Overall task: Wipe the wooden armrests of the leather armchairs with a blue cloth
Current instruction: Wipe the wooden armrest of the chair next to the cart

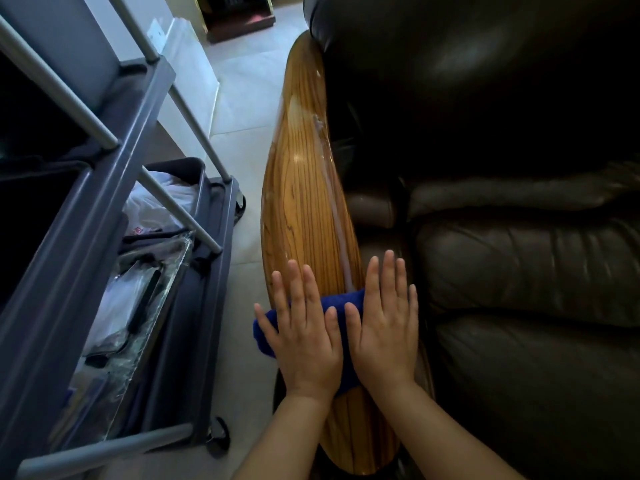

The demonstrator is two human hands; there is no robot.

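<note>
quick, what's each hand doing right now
Left hand: open, fingers straight, pressing flat on the blue cloth on the wooden armrest.
Right hand: open, fingers straight, pressing the same cloth.

Left hand (304,330) and right hand (384,323) side by side, palms down, fingers seemingly straight, forearms extended

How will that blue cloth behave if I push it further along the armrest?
The blue cloth is probably soft and floppy: it drapes over the wooden armrest's edge. It should glide easily, since the wood looks glossy. Under the flat left hand and right hand it may bunch.
</note>
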